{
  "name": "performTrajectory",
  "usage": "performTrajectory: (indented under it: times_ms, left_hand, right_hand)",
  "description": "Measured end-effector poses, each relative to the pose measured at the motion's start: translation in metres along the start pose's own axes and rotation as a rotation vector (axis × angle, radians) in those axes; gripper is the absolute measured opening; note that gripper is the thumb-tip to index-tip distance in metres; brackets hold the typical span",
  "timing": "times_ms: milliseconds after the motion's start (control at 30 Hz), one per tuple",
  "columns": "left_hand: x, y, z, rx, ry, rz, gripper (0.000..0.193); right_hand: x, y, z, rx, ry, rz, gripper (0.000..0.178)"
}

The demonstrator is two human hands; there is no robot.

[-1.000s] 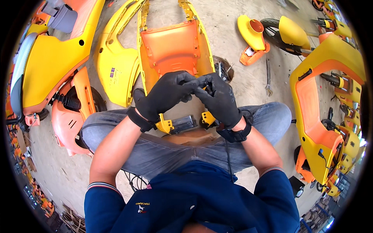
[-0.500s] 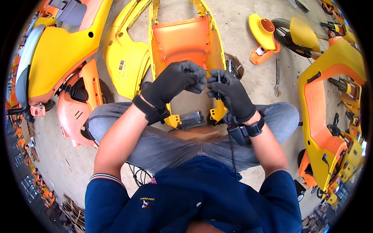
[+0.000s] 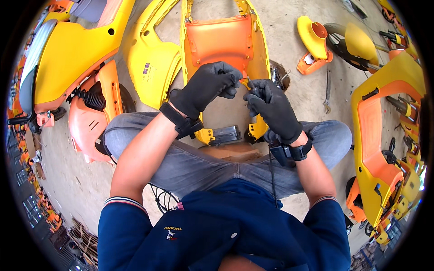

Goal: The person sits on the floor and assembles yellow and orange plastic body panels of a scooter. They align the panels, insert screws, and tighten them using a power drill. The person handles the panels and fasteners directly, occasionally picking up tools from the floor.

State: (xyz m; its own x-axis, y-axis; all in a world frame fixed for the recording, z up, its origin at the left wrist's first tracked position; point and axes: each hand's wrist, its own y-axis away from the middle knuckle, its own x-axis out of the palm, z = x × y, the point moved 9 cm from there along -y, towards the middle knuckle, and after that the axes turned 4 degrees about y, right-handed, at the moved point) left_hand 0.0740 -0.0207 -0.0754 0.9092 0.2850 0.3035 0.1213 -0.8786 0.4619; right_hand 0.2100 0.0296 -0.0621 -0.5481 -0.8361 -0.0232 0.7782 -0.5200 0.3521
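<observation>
Both my hands wear black gloves and are raised over the near part of a yellow scooter body shell (image 3: 265, 45) with an orange inner panel (image 3: 220, 38). The fingertips of my left hand (image 3: 207, 89) are pinched together; what they hold, if anything, is too small to make out. Just to its right, my right hand (image 3: 275, 108) is closed around a thin dark rod (image 3: 250, 83), its tip poking up by the thumb and fingers. Most of the rod is hidden in the glove. A small gap separates the two hands.
Yellow curved panels (image 3: 151, 67) lie left of the shell. A wrench (image 3: 327, 92) and a yellow-orange part (image 3: 313, 38) rest on the concrete floor to the right. Scooter bodies stand at far left (image 3: 74, 67) and far right (image 3: 368, 149). A bowl of small metal parts (image 3: 280, 77) sits beside the shell.
The rod in my right hand has tilted and sunk deeper behind my fingers. My left hand has risen slightly, still pinched. The whole view has shifted a little.
</observation>
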Motion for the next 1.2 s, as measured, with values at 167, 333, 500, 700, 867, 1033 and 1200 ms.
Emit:
performTrajectory:
  times_ms: [167, 333, 500, 700, 867, 1033, 1200]
  left_hand:
    - [-0.001, 0.0, 0.0, 0.001, -0.003, -0.001, 0.016]
    - [0.001, 0.001, -0.001, -0.008, 0.001, 0.008, 0.016]
    - [0.0, 0.002, -0.001, -0.033, -0.01, -0.031, 0.015]
    - [-0.001, 0.002, 0.0, -0.054, -0.004, -0.042, 0.014]
    - [-0.001, 0.003, 0.0, -0.049, -0.025, -0.029, 0.014]
    - [0.0, 0.003, 0.002, -0.073, -0.029, -0.017, 0.014]
    - [0.0, 0.004, 0.003, -0.072, -0.009, -0.007, 0.014]
  right_hand:
    - [0.0, 0.004, 0.008, -0.038, 0.024, -0.039, 0.034]
    - [0.002, 0.007, 0.013, -0.011, 0.055, -0.06, 0.033]
    - [0.0, 0.006, 0.012, -0.008, 0.036, -0.082, 0.033]
    - [-0.001, 0.008, 0.011, -0.015, 0.047, -0.103, 0.032]
    - [-0.004, 0.01, 0.016, -0.04, 0.126, -0.16, 0.029]
    - [-0.006, 0.011, 0.025, -0.124, 0.271, -0.198, 0.027]
    - [-0.008, 0.013, 0.027, -0.156, 0.278, -0.225, 0.027]
